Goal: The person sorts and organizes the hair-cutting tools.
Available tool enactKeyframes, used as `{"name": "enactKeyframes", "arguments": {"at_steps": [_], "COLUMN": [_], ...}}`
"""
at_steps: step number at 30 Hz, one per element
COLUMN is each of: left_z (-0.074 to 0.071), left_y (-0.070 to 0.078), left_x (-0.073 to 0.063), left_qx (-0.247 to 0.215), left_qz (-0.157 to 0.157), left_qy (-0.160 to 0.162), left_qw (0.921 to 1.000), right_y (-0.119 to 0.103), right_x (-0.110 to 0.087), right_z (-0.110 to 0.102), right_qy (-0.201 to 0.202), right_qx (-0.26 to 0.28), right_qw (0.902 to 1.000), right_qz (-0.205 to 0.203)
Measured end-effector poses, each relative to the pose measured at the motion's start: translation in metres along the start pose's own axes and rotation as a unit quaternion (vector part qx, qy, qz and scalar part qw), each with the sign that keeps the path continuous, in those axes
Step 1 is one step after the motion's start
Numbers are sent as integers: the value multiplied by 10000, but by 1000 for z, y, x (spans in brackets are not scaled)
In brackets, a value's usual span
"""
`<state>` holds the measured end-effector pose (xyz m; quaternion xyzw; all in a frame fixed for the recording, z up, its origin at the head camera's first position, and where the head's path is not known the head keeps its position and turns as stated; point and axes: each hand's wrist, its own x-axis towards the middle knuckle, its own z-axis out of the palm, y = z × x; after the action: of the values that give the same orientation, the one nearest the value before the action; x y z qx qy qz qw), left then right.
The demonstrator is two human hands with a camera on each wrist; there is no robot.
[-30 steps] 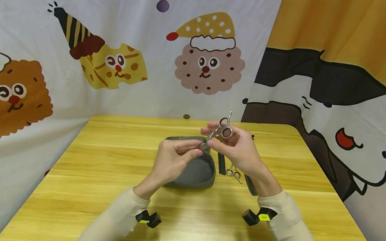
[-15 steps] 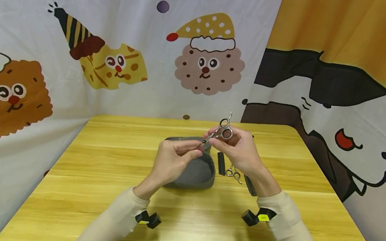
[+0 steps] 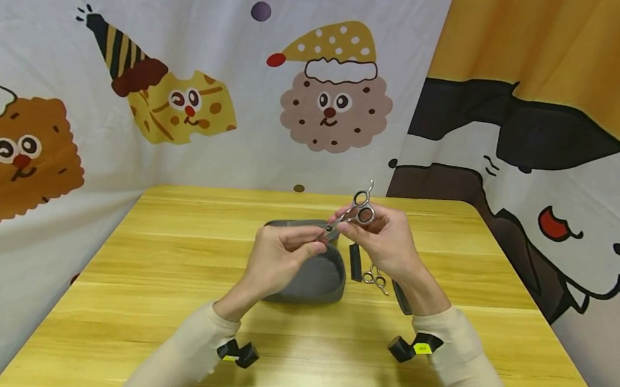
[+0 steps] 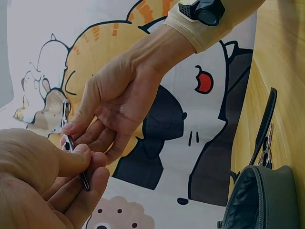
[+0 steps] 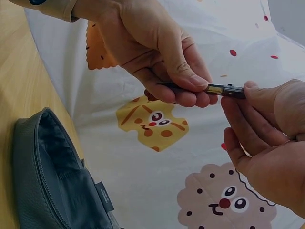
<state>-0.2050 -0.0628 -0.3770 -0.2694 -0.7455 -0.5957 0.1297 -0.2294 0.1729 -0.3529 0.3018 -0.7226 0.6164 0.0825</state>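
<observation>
Scissors (image 3: 334, 224) were held up above the table (image 3: 166, 247), mid head view, finger rings toward 1 o'clock, blades running to 7. Left hand (image 3: 280, 255) was clamped on the blade end, thumb against fingers; right hand (image 3: 384, 237) pinched the shank near the pivot. Tip poked past the left fingers in the left wrist view. Handling, my guess: light, stiff, slick (polished metal, edges likely sharp), not fragile. Shank or rings looked the safest hold; blades only by their flats. Pose: left forearm (image 3: 177, 347) lay along 7 o'clock, right forearm (image 3: 469, 378) along 5, both hands angled inward, fingertips almost meeting. Grey case (image 3: 327, 296) sat at 7 o'clock from the pivot; black strip (image 3: 356, 262) and second pair (image 3: 369, 277) at 5.
</observation>
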Motion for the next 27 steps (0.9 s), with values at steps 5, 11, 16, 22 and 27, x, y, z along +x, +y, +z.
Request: {"name": "enactKeyframes", "arguments": {"at_steps": [5,11,16,22,27], "left_z": [-1,-2,-3,-4,-6], "left_y": [1,0,-2,-6,-10], "left_x": [0,0,0,1,3], "left_qx": [13,-34,-192,-187,134], "left_qz": [-137,-160,-186,52,133], "left_qy": [-58,-130,-247,-211,-42], "left_qw": [9999,9998,9993,9996,9998], "right_y": [-1,1,0,-3,-4], "right_x": [1,1,0,0,-1], "right_z": [1,0,-2,-5,-9], "right_qy": [50,92,90,166,219], "right_qx": [-35,37,55,162,125], "right_qw": [10000,9999,9999,9997,9996], "right_qz": [-48,-59,-59,-42,-117]}}
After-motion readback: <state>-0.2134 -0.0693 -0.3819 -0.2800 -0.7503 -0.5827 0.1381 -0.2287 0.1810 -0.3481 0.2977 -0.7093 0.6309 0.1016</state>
